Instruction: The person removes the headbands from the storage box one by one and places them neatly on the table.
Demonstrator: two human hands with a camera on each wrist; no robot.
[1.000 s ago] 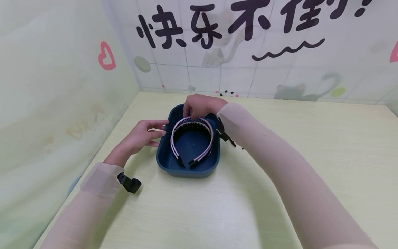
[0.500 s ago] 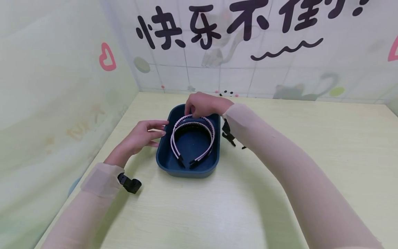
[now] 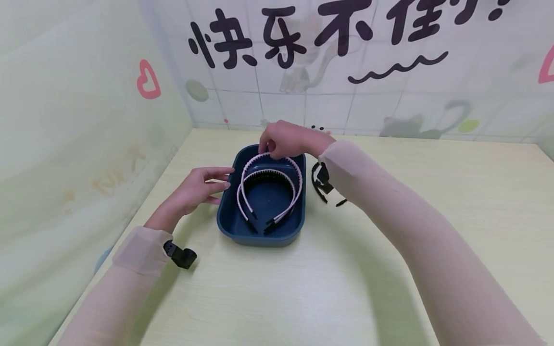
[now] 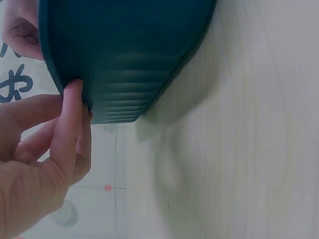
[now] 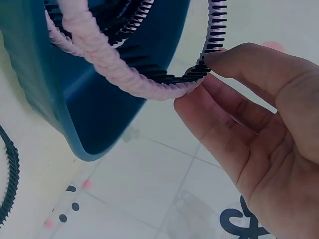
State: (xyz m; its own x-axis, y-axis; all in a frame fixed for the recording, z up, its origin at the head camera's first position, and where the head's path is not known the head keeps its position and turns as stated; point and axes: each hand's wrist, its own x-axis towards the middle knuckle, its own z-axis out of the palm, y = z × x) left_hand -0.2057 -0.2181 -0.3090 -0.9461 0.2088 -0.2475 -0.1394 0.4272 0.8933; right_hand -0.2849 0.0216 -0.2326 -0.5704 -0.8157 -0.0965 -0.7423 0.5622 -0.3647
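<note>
The right hand (image 3: 289, 139) pinches the top arch of a pink braided headband with black comb teeth (image 3: 277, 161) — raised above the far end of the dark blue oval plastic tub (image 3: 229, 226) on the pale wooden desk (image 3: 303, 288). A second like headband (image 3: 268, 175) lies inside. The left hand (image 3: 195, 190), fingers straight, touches the tub's left rim.

i see a pale yellow wooden table (image 3: 389, 250); on it sit a dark blue tub (image 3: 242, 235) and a black toothed headband (image 3: 318, 185) beside it.
</note>
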